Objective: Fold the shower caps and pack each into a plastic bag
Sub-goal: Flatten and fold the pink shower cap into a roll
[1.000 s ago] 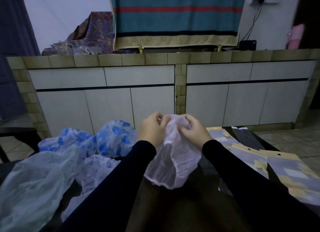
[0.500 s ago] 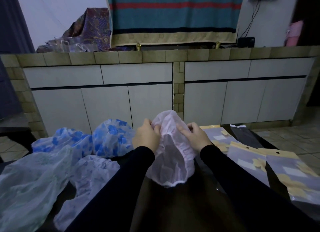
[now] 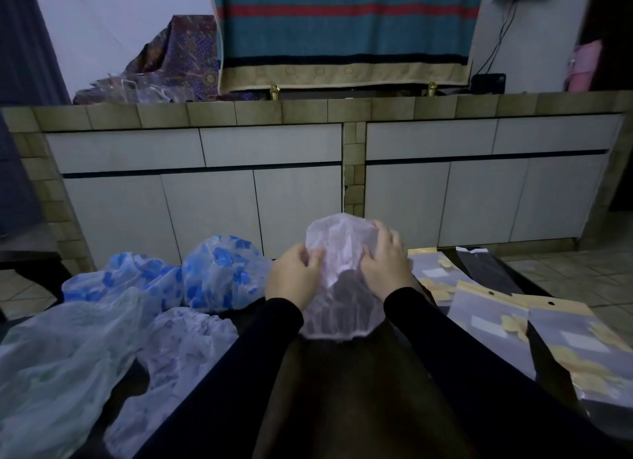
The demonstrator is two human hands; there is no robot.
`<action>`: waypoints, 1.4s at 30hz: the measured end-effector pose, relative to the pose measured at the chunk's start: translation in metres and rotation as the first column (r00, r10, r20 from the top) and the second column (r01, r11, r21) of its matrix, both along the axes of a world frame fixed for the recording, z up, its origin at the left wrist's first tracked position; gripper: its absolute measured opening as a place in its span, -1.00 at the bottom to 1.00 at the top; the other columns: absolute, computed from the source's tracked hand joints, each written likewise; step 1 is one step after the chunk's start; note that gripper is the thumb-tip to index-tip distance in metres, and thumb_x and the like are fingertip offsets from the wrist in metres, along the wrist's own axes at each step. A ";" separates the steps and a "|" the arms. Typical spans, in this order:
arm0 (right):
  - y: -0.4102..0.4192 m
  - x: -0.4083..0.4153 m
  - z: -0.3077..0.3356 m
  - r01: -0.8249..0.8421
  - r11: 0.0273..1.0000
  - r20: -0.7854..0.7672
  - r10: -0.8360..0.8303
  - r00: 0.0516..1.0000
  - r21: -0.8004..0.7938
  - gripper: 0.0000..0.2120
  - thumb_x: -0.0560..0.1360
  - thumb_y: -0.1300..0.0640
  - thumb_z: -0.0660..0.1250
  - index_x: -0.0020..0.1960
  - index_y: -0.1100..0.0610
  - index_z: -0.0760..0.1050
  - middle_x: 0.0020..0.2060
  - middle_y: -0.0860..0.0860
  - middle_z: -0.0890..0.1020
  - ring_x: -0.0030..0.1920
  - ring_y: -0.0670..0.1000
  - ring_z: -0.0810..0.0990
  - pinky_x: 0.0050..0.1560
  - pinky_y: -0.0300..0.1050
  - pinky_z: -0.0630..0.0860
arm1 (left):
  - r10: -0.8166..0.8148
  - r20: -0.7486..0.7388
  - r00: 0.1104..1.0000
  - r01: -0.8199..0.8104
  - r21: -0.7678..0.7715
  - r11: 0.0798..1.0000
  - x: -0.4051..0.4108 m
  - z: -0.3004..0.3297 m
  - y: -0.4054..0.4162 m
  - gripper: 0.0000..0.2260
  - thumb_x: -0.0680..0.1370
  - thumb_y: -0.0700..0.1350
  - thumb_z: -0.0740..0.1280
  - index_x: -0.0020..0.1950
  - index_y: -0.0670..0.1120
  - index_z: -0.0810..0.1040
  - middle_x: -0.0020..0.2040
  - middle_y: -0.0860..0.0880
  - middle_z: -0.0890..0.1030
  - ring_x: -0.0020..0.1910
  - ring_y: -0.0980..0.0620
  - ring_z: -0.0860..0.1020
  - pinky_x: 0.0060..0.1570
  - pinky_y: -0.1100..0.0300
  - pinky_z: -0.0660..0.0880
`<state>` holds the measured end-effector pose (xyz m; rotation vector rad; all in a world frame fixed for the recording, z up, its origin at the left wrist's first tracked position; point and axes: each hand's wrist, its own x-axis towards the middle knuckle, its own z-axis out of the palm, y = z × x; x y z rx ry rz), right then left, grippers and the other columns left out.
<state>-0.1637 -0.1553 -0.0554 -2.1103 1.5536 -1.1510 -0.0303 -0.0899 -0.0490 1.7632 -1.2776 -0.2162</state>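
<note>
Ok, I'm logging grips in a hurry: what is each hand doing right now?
Left hand: pinches the pink shower cap at its left side.
Right hand: fingers curled over the cap's right side, holding it.

We seem to be in a home kitchen: a tiled counter [image 3: 308, 111] with pale cabinet doors [image 3: 212, 215] spans the middle of the frame, a striped cloth [image 3: 346, 30] hangs above it, and floor tiles [image 3: 582, 270] show at right.
</note>
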 end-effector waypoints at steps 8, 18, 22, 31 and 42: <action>0.002 -0.007 -0.003 -0.136 0.935 0.032 0.154 0.988 -0.327 -0.45 0.53 -0.29 0.05 0.35 0.02 0.41 0.25 0.00 0.46 0.25 -0.03 0.38 0.33 0.08 0.25 | -0.017 0.193 0.981 0.036 -0.093 0.995 0.001 0.000 -0.001 -0.83 0.60 0.03 0.24 0.00 -0.06 0.48 -0.15 0.03 0.54 -0.17 0.02 0.48 -0.18 0.17 0.38; -0.007 -0.016 -0.005 -0.105 0.994 0.344 0.111 0.933 -0.036 -0.81 0.64 0.07 0.14 -0.01 0.11 0.49 -0.24 0.03 0.56 -0.22 0.01 0.52 -0.22 -0.13 0.46 | -0.274 -0.031 0.961 0.268 -0.123 0.955 0.005 -0.002 0.005 -0.77 0.53 -0.08 0.37 0.17 -0.03 0.47 -0.12 0.13 0.50 -0.15 0.23 0.49 -0.27 0.45 0.42; -0.009 -0.022 -0.008 -0.082 0.995 0.375 0.099 0.922 -0.062 -0.79 0.65 0.07 0.09 0.00 0.12 0.46 -0.31 -0.02 0.50 -0.33 -0.06 0.43 -0.33 -0.19 0.36 | -0.117 0.123 0.986 0.129 -0.101 0.986 0.009 -0.004 -0.001 -0.92 0.57 -0.08 0.32 0.01 -0.07 0.53 -0.17 0.08 0.52 -0.18 0.12 0.50 -0.20 0.38 0.34; -0.013 -0.019 -0.003 -0.081 0.997 0.112 0.080 0.990 0.003 -0.71 0.59 0.24 0.14 0.28 0.14 0.45 0.23 0.08 0.51 0.20 0.06 0.46 0.21 -0.09 0.38 | 0.027 0.139 0.990 -0.005 -0.158 0.987 0.010 0.002 0.002 -0.75 0.64 0.03 0.16 -0.20 -0.01 0.35 -0.34 0.05 0.46 -0.33 0.06 0.42 -0.42 0.29 0.23; -0.003 -0.009 0.003 -0.229 0.972 0.054 0.233 0.971 -0.057 -0.89 0.54 0.05 0.28 -0.06 0.09 0.47 -0.22 0.07 0.60 -0.17 0.12 0.55 -0.17 0.01 0.50 | 0.091 0.238 0.967 -0.063 -0.122 0.991 0.013 0.016 0.009 -0.71 0.52 0.21 0.30 -0.04 0.00 0.56 -0.18 0.08 0.55 -0.15 0.05 0.51 -0.26 0.20 0.31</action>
